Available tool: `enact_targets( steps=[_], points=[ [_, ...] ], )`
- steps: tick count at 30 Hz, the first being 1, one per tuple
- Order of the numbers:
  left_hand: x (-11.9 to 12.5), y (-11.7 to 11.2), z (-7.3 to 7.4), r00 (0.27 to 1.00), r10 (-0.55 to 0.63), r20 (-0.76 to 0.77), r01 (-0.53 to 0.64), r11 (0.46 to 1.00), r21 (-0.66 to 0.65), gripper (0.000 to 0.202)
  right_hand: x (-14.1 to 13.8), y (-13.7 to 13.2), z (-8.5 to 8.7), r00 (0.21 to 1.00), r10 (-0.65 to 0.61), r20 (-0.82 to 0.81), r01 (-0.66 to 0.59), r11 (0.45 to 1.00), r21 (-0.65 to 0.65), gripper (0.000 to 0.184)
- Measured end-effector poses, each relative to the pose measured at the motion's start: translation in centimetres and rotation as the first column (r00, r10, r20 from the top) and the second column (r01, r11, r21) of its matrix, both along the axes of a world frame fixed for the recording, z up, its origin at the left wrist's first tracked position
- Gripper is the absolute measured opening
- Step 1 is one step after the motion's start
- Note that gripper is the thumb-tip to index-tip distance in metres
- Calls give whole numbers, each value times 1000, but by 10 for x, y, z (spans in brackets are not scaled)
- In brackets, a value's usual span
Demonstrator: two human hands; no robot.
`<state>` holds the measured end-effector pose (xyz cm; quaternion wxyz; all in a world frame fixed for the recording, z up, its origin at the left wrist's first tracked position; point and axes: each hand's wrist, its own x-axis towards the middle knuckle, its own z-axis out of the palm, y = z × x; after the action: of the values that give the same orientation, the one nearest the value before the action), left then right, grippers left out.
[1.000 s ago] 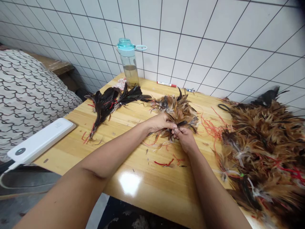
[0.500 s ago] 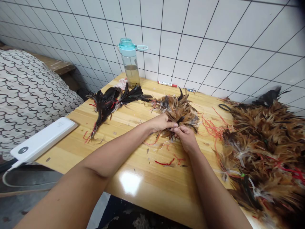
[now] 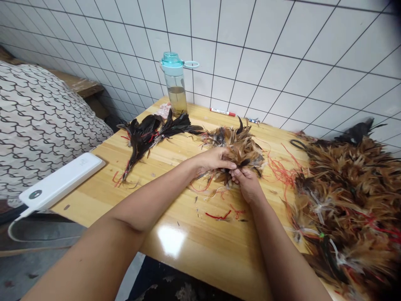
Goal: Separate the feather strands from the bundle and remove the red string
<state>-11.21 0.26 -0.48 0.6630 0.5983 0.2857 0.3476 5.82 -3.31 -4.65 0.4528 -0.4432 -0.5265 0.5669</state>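
Observation:
My left hand [image 3: 213, 160] and my right hand [image 3: 248, 183] meet at the near edge of a small brown feather bundle [image 3: 239, 147] on the wooden table [image 3: 184, 238]. Both hands are closed, pinching feathers of that bundle between fingertips. Loose red threads [image 3: 219, 216] lie on the table just below my hands. A bunch of black feathers [image 3: 150, 131] tied with red thread lies to the left, apart from my hands.
A large heap of brown feathers [image 3: 347, 196] covers the table's right side. A clear bottle with a teal lid [image 3: 176, 85] and a red marker [image 3: 222, 112] stand by the tiled wall. A white power bank [image 3: 61, 180] lies at the left edge beside a patterned cushion [image 3: 40, 125].
Both hands stay pinched on the brown bundle, their fingers shifting slightly. The view has drifted a little to the left.

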Motion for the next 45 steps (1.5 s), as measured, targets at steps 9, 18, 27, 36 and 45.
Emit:
enact_targets(
  steps=[9, 18, 27, 36, 45],
  points=[
    [-68, 47, -17, 404, 836, -371, -696, 544, 468, 9, -1, -2, 6, 987, -102, -127, 89, 991, -102, 40],
    [-62, 47, -31, 303, 805, -510, -420, 593, 687, 15, -1, -2, 6, 978, -124, -170, 103, 987, -126, 42],
    [-63, 52, -37, 430, 843, -324, -599, 535, 596, 7, -1, -3, 2, 990, -88, -108, 84, 996, -44, 41],
    [-61, 42, -6, 745, 623, 237, -650, 758, 48, 20, 1, -3, 5, 982, -59, -181, 45, 996, -79, 40],
    [-51, 25, 13, 966, 253, 52, -257, 962, 94, 34, 1, -1, 10, 944, -98, -315, 69, 992, -103, 46]
  ],
)
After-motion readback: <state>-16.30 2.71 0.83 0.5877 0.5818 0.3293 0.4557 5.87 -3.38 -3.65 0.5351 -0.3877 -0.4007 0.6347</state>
